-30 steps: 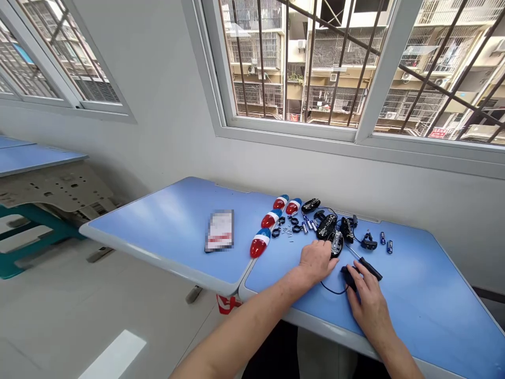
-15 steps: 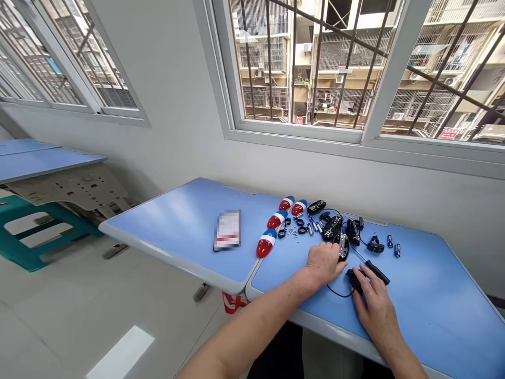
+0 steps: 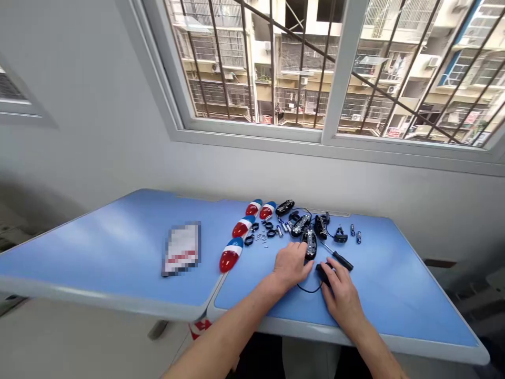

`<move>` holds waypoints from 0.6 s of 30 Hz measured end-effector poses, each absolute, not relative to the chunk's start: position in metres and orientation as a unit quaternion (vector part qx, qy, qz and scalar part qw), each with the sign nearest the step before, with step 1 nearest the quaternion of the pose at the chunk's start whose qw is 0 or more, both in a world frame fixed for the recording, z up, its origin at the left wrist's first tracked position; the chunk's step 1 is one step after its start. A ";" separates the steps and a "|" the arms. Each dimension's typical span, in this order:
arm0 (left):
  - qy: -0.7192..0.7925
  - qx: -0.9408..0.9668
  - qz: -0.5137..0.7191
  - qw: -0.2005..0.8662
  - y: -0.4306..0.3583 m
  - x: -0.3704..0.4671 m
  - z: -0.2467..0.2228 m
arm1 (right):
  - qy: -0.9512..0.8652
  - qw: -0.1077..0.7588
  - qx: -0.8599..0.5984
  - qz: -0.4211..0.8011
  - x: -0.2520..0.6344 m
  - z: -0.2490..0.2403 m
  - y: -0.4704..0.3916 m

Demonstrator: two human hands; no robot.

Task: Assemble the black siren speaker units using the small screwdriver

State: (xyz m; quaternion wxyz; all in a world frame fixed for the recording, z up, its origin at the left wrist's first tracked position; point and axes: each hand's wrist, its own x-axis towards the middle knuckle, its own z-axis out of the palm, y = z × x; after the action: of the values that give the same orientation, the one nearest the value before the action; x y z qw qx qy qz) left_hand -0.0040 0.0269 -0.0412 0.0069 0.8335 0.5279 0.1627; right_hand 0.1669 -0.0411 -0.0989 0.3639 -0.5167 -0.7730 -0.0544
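Note:
My left hand (image 3: 291,265) has its fingers bent against the lower end of a black oval housing (image 3: 310,245) with a bright inside. A little to the right, my right hand (image 3: 342,292) grips a small black part (image 3: 324,273) between thumb and fingers, low over the table. A thin black cable (image 3: 310,290) loops from that part toward my left hand. Just beyond my right hand lies a screwdriver (image 3: 342,260) with a black handle. More black housings (image 3: 301,225) and a black clip-like part (image 3: 340,236) lie behind my hands.
Red, white and blue covers (image 3: 231,255) stand left of loose screws (image 3: 262,238) and black ring clamps (image 3: 271,232). Batteries (image 3: 359,237) lie at the right. A blurred white and red item (image 3: 182,247) rests on the left table (image 3: 130,252). Behind is a barred window.
The view has turned to the right, so the tables and parts appear farther left. My hands remain at the same housing and small black part.

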 end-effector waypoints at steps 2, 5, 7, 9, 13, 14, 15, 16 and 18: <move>0.527 0.834 0.165 0.006 0.026 -0.007 -0.037 | -0.771 0.367 -0.518 -0.052 0.163 -0.092 -0.043; 0.532 0.832 0.158 0.011 0.025 -0.009 -0.030 | -0.770 0.365 -0.520 -0.056 0.159 -0.085 -0.045; 0.538 0.829 0.155 0.015 0.026 -0.009 -0.026 | -0.772 0.359 -0.521 -0.063 0.157 -0.083 -0.045; 0.537 0.829 0.155 0.023 0.027 -0.008 -0.022 | -0.773 0.354 -0.522 -0.070 0.156 -0.082 -0.044; 0.528 0.836 0.141 0.038 0.030 -0.005 -0.018 | -0.771 0.344 -0.529 -0.082 0.155 -0.080 -0.044; 0.528 0.837 0.138 0.038 0.030 -0.005 -0.018 | -0.769 0.343 -0.533 -0.085 0.154 -0.079 -0.044; 0.528 0.837 0.137 0.037 0.031 -0.004 -0.018 | -0.766 0.343 -0.536 -0.089 0.154 -0.078 -0.044; 0.528 0.837 0.139 0.035 0.031 -0.004 -0.019 | -0.762 0.343 -0.541 -0.093 0.153 -0.077 -0.045; 0.525 0.837 0.153 0.028 0.030 -0.004 -0.022 | -0.753 0.344 -0.552 -0.103 0.153 -0.075 -0.046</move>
State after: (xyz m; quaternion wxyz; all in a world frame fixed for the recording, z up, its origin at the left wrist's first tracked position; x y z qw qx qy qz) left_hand -0.0045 0.0302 -0.0219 0.0283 0.8367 0.5251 0.1528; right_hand 0.1526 -0.0457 -0.0753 0.3437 -0.5519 -0.7528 -0.1031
